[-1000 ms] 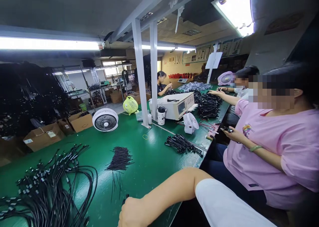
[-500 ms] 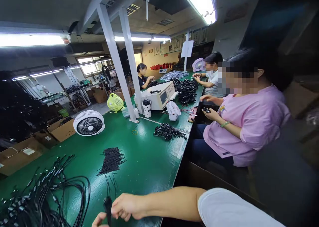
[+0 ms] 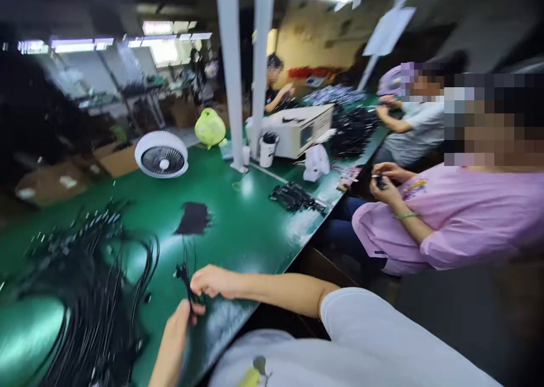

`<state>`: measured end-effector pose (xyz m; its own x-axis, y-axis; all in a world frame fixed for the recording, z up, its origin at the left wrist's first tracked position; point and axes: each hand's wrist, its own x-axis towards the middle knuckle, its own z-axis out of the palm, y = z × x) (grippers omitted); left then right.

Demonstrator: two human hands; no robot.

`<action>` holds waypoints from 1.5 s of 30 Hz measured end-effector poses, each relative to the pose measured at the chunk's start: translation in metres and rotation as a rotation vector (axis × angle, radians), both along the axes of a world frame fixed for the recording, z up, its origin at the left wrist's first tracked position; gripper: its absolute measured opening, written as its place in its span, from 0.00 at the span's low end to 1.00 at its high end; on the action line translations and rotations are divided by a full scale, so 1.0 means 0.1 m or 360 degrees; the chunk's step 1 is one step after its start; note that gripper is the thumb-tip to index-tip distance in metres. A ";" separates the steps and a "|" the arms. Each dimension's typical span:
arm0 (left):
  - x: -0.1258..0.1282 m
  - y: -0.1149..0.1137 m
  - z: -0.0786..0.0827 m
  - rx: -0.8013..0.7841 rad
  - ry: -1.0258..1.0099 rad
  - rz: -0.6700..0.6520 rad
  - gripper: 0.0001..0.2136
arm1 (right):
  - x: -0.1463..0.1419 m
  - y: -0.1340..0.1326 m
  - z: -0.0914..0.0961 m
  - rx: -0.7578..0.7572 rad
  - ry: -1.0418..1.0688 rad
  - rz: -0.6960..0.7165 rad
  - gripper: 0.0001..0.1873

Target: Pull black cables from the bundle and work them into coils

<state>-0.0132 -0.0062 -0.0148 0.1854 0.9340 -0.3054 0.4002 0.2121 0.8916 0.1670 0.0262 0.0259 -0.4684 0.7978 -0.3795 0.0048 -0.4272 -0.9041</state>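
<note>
A small folded bundle of black cable (image 3: 183, 273) is upright in my left hand (image 3: 187, 314), its fingers closed round the lower part. My right hand (image 3: 212, 282) is closed too, its fingertips pinching at the bundle's right side; blur hides the exact grip. Just beyond my hands lie a few loose thin black strips (image 3: 194, 251). Farther up is a neat flat pile of short black strips (image 3: 193, 218). To the left, a large heap of long black cables (image 3: 97, 296) with shiny connector ends spreads over the green table (image 3: 238, 222).
A white round fan (image 3: 162, 154), a green fan (image 3: 210, 127), a small white fan (image 3: 316, 163) and a boxy instrument (image 3: 297, 129) stand on the table. Bundled cables (image 3: 295, 197) lie near the right edge. A co-worker in a pink shirt (image 3: 467, 217) sits at my right.
The view has swung down and to the right, blurring the picture. My left hand, mostly cut off before, now shows fully round the bundle. My right hand stays at its side.
</note>
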 end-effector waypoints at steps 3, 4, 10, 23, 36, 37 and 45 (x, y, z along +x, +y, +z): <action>0.09 -0.10 0.01 0.0016 -0.0318 0.0246 0.27 | -0.02 -0.10 0.00 -0.0243 0.0228 0.0107 0.08; 0.10 -0.11 0.01 0.0039 -0.0353 0.0313 0.25 | -0.02 -0.12 -0.02 -0.0326 0.0314 0.0148 0.10; 0.05 -0.16 0.10 0.0113 -0.0328 -0.0020 0.23 | 0.03 -0.19 -0.13 0.0211 -0.0179 0.0243 0.16; 0.13 -0.17 0.04 0.0149 -0.0345 -0.0078 0.24 | -0.07 -0.26 -0.21 0.1043 -0.1431 0.0561 0.21; 0.04 -0.10 -0.06 -0.0058 -0.0849 0.0542 0.22 | 0.10 -0.25 -0.51 0.1100 -0.0967 0.0434 0.22; 0.05 -0.10 -0.08 -0.0052 -0.0786 0.0499 0.22 | 0.08 -0.28 -0.53 0.1145 -0.1038 0.0420 0.23; -0.62 -0.19 -0.04 0.0576 0.0476 0.0285 0.15 | 1.04 -0.17 -0.91 0.1107 -0.1293 -0.0148 0.26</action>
<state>-0.0756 -0.0252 -0.0189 -0.0338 0.9990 0.0291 0.6350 -0.0010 0.7725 0.2714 0.0096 -0.0651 -0.2066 0.9784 0.0011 0.7082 0.1504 -0.6898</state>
